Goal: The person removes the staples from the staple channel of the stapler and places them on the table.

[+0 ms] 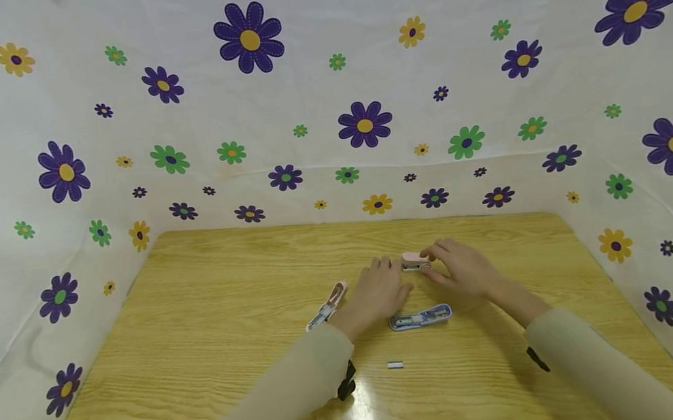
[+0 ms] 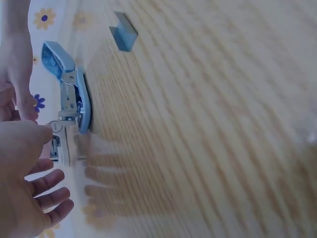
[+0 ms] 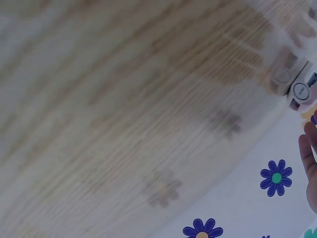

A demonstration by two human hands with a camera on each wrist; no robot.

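Observation:
A pink-topped stapler (image 1: pixel 414 261) stands on the table between the hands. At its right end, my right hand (image 1: pixel 462 268) holds it between thumb and forefinger. My left hand (image 1: pixel 378 291) lies just to its left with fingers loosely extended; whether the fingertips touch it is hidden. In the left wrist view, the left thumb covers part of the pink stapler (image 2: pixel 55 148). A blue stapler (image 1: pixel 420 317) lies nearer, its top swung back and its metal inside showing. Another opened stapler (image 1: pixel 328 304), pale with a pinkish end, lies left of the left wrist.
A short strip of staples (image 1: pixel 395 364) lies on the wooden table (image 1: pixel 232 330) in front of the blue stapler. White cloth (image 1: pixel 311 89) printed with flowers hangs around the back and sides. Both forearms reach in from the front edge.

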